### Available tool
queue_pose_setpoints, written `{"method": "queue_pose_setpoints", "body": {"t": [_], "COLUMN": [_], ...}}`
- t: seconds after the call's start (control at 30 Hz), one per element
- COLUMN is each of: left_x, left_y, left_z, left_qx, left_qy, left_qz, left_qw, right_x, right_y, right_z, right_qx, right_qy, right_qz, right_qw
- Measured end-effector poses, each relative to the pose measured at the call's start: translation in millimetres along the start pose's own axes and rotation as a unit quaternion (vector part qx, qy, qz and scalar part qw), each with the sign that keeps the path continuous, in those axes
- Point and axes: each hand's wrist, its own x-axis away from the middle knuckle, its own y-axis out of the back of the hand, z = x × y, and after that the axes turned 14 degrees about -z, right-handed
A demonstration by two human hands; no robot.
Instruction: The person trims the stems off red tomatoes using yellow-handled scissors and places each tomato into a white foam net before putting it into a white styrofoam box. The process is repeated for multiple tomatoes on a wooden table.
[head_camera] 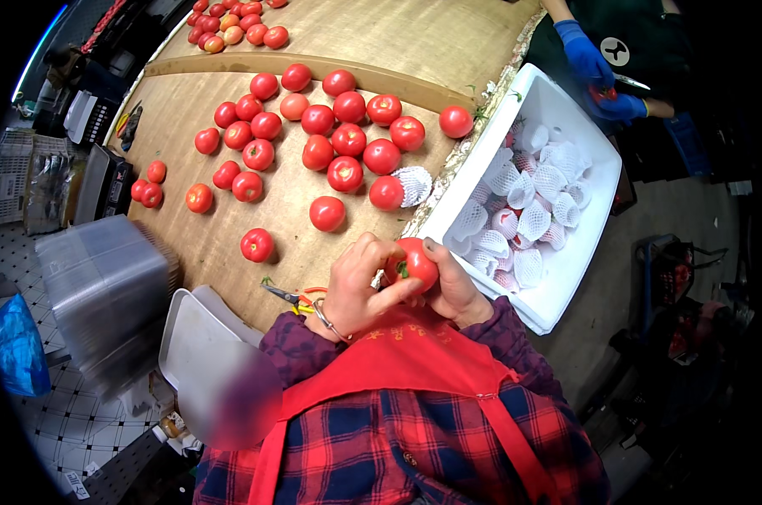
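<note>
Close to my chest, my right hand point(459, 287) grips a red tomato point(420, 265) from its right side. The fingers of my left hand point(360, 284) are at its left side, thumb and fingertips by the green stem. Left of my left wrist lie pruning snips point(283, 293) with orange and yellow handles on the wooden table point(229, 259). Several loose tomatoes point(346, 173) are spread over the table in front of me. One tomato point(387, 192) sits partly in a white foam net point(413, 185). To the right, a white foam box point(526, 303) holds many tomatoes in foam nets point(534, 221).
A wooden strip point(381, 76) divides the table, with more tomatoes point(229, 28) beyond. Clear plastic containers point(106, 278) stand stacked at left, near grey trays point(191, 328). Across the box, a co-worker's blue-gloved hands point(586, 60) hold a knife point(632, 81) and something red.
</note>
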Motion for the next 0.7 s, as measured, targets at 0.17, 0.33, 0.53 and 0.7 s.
{"method": "queue_pose_setpoints", "body": {"t": [0.17, 0.33, 0.53, 0.7], "left_x": [2.9, 7.6, 10.8, 12.0], "left_y": [4.3, 6.0, 4.0, 5.8], "left_z": [4.3, 3.0, -1.5, -9.2], "left_qx": [0.018, 0.01, 0.015, 0.081], "left_qy": [-0.01, 0.026, 0.113, 0.164], "left_qz": [0.015, 0.007, 0.016, 0.018], "left_qw": [1.0, 1.0, 0.993, 0.983], "right_x": [2.0, 0.5, 2.9, 1.8], "right_y": [1.1, -0.1, -5.3, -6.9], "right_z": [-1.8, -1.5, -0.6, -11.9], "right_qx": [0.022, 0.065, 0.129, 0.051], "right_qy": [-0.018, 0.017, 0.065, 0.048], "right_qz": [-0.015, -0.011, -0.053, -0.046], "right_qw": [0.999, 0.998, 0.988, 0.996]}}
